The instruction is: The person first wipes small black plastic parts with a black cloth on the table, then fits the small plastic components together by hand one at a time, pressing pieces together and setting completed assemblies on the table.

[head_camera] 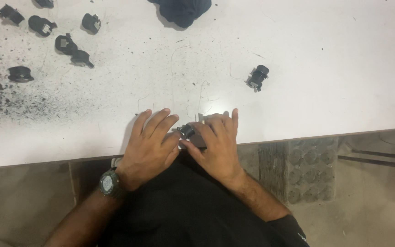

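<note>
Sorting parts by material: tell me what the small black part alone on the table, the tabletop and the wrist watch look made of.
Small black cylindrical part: probably moulded plastic, matte black, with a pale metal-looking tab.
White tabletop: smooth, slightly glossy board, perhaps laminate, smudged with dark dust at the left.
Dark round wrist watch on the left hand: matte casing, likely plastic or rubber.

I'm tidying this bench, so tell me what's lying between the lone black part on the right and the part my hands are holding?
Only bare white tabletop with a few thin stray wires lies between the lone black part and the small black part in your hands, seen in the head view.
</note>
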Available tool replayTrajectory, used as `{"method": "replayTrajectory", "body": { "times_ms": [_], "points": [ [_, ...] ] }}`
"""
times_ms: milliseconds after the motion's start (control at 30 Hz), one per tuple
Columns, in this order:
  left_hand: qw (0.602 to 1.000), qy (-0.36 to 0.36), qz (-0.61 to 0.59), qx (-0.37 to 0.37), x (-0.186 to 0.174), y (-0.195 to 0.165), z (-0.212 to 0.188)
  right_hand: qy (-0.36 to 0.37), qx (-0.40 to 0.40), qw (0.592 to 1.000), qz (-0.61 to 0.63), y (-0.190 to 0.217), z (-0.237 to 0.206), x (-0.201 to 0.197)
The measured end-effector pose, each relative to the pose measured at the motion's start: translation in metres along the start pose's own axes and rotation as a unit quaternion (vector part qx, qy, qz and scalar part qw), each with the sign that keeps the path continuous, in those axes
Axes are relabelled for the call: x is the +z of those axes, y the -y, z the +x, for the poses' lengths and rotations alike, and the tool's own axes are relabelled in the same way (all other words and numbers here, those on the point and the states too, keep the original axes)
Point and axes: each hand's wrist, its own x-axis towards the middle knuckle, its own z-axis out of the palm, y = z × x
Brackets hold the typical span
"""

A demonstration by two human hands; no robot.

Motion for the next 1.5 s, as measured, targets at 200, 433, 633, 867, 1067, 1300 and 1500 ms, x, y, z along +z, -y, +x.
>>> {"method": "replayTrajectory", "body": {
  "times_ms": [200,433,633,867,1067,1300,1500],
  "points": [
    [0.996,-0.063,-0.038,-0.057,0.018,-0.004,-0.014,-0.089,-0.078,0.991,0.068,-0.007,-0.025,0.012],
    [0.985,-0.106,-0.1,-0.095,0.021,-0.009,-0.014,-0.081,-0.074,0.99,0.088,-0.006,-0.024,0.029],
    [0.992,-0.103,-0.064,-0.027,0.023,-0.005,-0.016,-0.084,-0.075,0.989,0.092,-0.002,-0.02,0.028],
    [0.993,-0.115,0.011,0.01,0.025,-0.006,-0.017,-0.076,-0.078,0.988,0.111,-0.003,-0.017,0.027],
    [0.992,-0.097,-0.059,-0.063,0.024,-0.005,-0.01,-0.074,-0.072,0.987,0.119,-0.004,-0.019,0.028],
    [0.982,-0.051,-0.131,-0.128,0.017,-0.004,-0.008,-0.09,-0.11,0.984,0.11,-0.01,-0.027,0.035],
    [0.975,-0.046,-0.167,-0.14,0.017,-0.001,-0.007,-0.083,-0.127,0.982,0.111,-0.011,-0.03,0.041]
  ]
}}
